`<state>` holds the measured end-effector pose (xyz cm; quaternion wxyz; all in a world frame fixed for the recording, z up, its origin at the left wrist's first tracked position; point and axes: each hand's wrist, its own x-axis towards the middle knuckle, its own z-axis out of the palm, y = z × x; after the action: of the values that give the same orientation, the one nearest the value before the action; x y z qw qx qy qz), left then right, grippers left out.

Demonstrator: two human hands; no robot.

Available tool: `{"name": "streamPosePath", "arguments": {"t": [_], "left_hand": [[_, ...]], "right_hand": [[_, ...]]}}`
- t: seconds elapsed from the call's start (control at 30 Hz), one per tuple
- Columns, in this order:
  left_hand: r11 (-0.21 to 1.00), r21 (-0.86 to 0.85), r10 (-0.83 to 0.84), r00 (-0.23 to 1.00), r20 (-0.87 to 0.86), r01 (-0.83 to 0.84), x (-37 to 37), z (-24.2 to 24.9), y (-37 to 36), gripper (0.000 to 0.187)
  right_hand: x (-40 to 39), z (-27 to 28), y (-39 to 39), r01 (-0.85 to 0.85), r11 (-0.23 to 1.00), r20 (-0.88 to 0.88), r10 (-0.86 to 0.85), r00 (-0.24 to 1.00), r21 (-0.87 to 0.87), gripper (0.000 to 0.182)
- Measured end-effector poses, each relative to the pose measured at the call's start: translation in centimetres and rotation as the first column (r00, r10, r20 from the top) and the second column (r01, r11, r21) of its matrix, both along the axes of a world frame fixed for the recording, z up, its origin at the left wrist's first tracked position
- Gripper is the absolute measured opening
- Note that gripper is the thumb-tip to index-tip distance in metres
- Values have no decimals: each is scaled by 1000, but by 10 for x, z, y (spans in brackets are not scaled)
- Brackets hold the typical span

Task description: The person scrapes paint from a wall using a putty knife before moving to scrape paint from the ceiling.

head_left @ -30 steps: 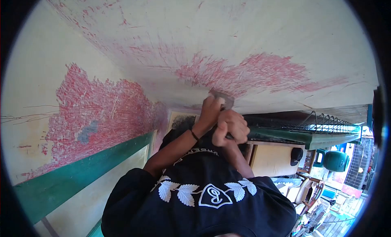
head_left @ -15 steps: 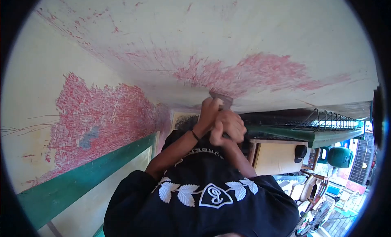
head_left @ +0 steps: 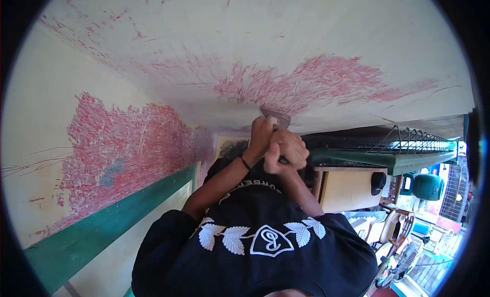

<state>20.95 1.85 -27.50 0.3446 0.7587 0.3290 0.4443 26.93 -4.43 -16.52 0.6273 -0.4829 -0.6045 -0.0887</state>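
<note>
A flat scraper has its blade edge against the wall, at the lower border of a scratched red patch. My left hand, with a dark band at the wrist, is closed near the base of the blade. Close beside it, my right hand wraps round the dark handle, whose end shows near the thumb. The pale wall round the patch carries scattered red scratches and fine cracks.
A second scraped red area covers the left wall above a green rail. At the right are a green-edged shelf with a wire rack, a board, a dark cap, a green container and chairs.
The view has shifted slightly, so the wall patches sit a little higher. Both hands keep their hold on the scraper, whose blade has moved slightly along the wall.
</note>
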Motion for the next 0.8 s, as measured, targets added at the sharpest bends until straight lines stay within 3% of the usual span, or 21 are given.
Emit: {"name": "streamPosePath", "arguments": {"t": [0.03, 0.07, 0.13, 0.17, 0.2, 0.27, 0.3, 0.33, 0.37, 0.4, 0.43, 0.47, 0.53, 0.6, 0.67, 0.73, 0.8], "left_hand": [[999, 34, 5, 1000, 0, -5, 2, 16, 5, 16], [998, 56, 11, 1000, -6, -10, 2, 24, 5, 16], [990, 144, 16, 999, -41, -10, -1, -2, 0, 17], [991, 134, -22, 998, -51, 29, -1, -17, 10, 17], [990, 123, -60, 996, -60, 67, 0, -31, 20, 17], [989, 1, -149, 986, -67, 150, -7, -38, 25, 16], [989, -18, -150, 987, -64, 149, -6, -39, 26, 15], [996, 46, -69, 996, -55, 72, -2, -9, 24, 15], [997, 79, 1, 999, -54, 3, -2, 11, 9, 15], [996, 57, 71, 996, 45, -74, 3, 16, 8, 14], [995, 77, -65, 998, 20, 63, 0, -1, 16, 15], [975, 95, -200, 980, -8, 200, -8, -35, 26, 16], [969, 72, -232, 972, -46, 235, -12, -45, 19, 19], [999, 43, 1, 998, -59, 1, 0, -4, 13, 22], [992, -125, 1, 1000, 21, 2, -4, 7, 5, 23], [993, -117, -21, 1000, -9, 20, -1, 2, 16, 25], [998, 17, -55, 984, -168, 59, -5, -26, 22, 28]], "right_hand": [[2, 5, 8, -23, 998, -56, 26, 998, 51, 15], [3, 6, 6, -205, 971, -136, 221, 966, 123, 7], [0, 2, 5, -139, 988, -53, 143, 988, 74, 7], [2, -2, 12, -105, 992, 2, 105, 994, 71, 7], [3, -34, 16, 54, 998, 62, -56, 996, 46, 6], [-4, -26, 6, 104, 994, 39, -103, 994, -16, 7], [-2, -19, 12, 112, 993, 35, -111, 993, -24, 9], [2, -12, 12, -35, 996, -16, 37, 999, 78, 7], [1, -13, 9, -66, 995, -26, 69, 997, 75, 7], [2, -15, 9, -97, 993, -34, 100, 994, 74, 7], [4, -18, 15, -130, 987, -31, 133, 991, 90, 7], [0, -38, 19, 60, 994, 26, -63, 998, 92, 8], [-4, -31, 13, 73, 996, -15, -73, 997, 53, 9], [-3, -6, 19, -13, 991, -52, 20, 998, 132, 11], [-1, -13, 14, -75, 992, -70, 82, 994, 103, 12], [1, -27, 19, -60, 997, -54, 63, 997, 48, 14], [0, -9, 16, 30, 998, -30, -29, 999, 60, 16]]}}
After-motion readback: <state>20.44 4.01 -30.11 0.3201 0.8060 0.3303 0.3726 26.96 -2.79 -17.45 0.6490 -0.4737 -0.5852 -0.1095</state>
